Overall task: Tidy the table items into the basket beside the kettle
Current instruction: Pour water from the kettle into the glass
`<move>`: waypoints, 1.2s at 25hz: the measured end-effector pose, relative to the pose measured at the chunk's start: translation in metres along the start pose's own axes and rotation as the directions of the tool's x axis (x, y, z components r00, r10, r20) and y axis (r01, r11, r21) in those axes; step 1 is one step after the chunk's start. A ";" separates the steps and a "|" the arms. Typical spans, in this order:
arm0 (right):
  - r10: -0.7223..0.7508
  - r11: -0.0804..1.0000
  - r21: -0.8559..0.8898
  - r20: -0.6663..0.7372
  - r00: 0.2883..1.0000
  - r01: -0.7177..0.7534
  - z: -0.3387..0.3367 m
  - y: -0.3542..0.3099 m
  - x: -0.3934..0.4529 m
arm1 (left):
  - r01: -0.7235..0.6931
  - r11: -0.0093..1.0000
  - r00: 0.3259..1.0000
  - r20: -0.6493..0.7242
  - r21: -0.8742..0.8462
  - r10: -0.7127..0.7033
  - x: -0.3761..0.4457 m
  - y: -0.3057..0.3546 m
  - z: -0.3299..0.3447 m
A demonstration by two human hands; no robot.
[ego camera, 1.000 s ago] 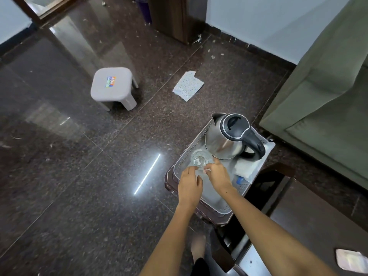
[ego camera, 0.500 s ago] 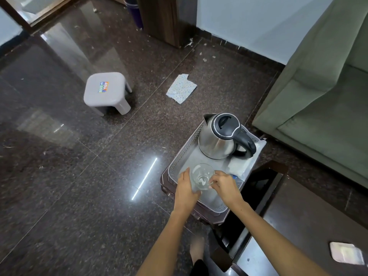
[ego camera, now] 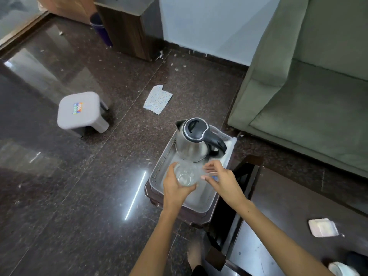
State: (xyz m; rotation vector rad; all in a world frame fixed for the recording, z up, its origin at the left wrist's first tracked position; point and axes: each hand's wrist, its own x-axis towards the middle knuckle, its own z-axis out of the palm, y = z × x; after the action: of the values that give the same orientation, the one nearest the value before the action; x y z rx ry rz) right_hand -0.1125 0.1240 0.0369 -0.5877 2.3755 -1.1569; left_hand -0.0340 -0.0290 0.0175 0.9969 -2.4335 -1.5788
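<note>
A clear drinking glass [ego camera: 186,175] is gripped in my left hand [ego camera: 175,188] over the grey perforated basket [ego camera: 159,170]. The basket sits on a small dark stool, and a steel kettle [ego camera: 192,142] with a black lid and handle stands at its far end. My right hand [ego camera: 221,180] hovers just right of the glass with its fingers spread, holding nothing. A white cloth [ego camera: 229,150] lies along the basket's right side behind the kettle.
A dark table [ego camera: 288,220] at the lower right carries a small white square dish [ego camera: 323,228]. A green sofa [ego camera: 310,100] fills the right. On the floor stand a grey plastic stool [ego camera: 80,113] and a patterned cloth [ego camera: 157,99]. A wooden cabinet [ego camera: 129,26] stands by the wall.
The glass has come back from beside the kettle toward the basket's middle. My right hand has let go of it and opened; my left hand now grips it alone.
</note>
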 end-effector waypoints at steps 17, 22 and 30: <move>0.272 0.962 0.056 -0.126 0.954 -0.267 -0.020 0.035 0.105 | 0.011 0.999 1.000 -0.004 0.047 -0.011 0.014 0.001 -0.002; 0.272 0.956 0.208 -0.369 0.889 -0.207 0.011 0.007 0.095 | 0.030 0.999 1.000 -0.001 0.023 -0.030 0.013 -0.004 -0.009; 0.231 0.969 0.177 -0.402 0.886 -0.172 -0.004 -0.026 0.068 | 0.013 0.999 0.998 -0.057 0.049 -0.010 -0.005 -0.003 -0.029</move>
State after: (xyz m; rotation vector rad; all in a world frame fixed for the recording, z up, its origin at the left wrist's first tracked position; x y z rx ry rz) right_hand -0.1657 0.0749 0.0465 -0.0355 2.5976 -1.4517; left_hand -0.0171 -0.0496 0.0300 1.0505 -2.4442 -1.4803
